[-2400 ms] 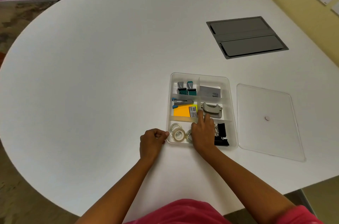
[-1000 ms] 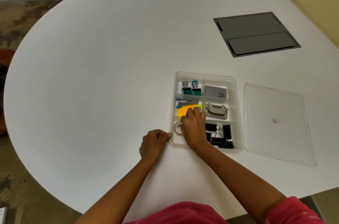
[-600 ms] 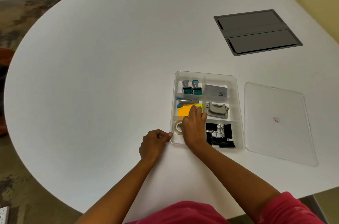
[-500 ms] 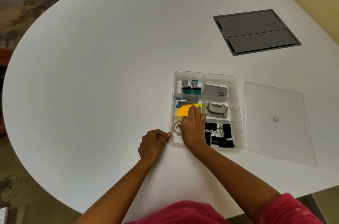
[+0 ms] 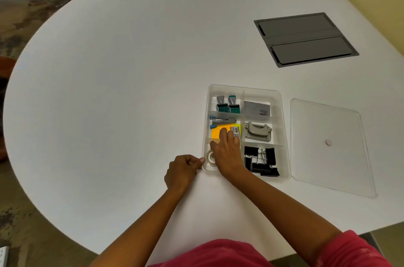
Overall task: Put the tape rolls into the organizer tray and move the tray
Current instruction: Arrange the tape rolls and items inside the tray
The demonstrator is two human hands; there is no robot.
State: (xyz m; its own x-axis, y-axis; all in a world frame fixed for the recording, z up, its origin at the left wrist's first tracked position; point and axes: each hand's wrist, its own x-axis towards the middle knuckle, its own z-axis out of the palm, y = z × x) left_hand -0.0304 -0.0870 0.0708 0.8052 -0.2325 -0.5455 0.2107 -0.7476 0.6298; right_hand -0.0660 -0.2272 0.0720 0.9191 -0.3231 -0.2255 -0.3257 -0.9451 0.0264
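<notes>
A clear organizer tray [image 5: 285, 135] with several compartments sits on the white table [image 5: 122, 92]. In its near-left compartment one clear tape roll [image 5: 210, 156] shows. My right hand [image 5: 227, 153] lies flat, palm down, over the remainder of that compartment and hides what is under it. Its fingertips reach onto the orange sticky notes [image 5: 216, 133]. My left hand [image 5: 183, 169] is curled, with its thumb and fingers at the tray's near-left corner.
The tray also holds black binder clips [image 5: 261, 162], a grey hole punch [image 5: 258, 132], a stapler [image 5: 223, 121] and a card box [image 5: 256, 108]. A clear lid [image 5: 328, 151] lies right of the tray. A grey hatch [image 5: 303, 41] is set in the table behind.
My right hand slid left from the middle divider to cover the tape compartment; several rolls showed earlier, now only one. My left hand stayed at the tray's corner.
</notes>
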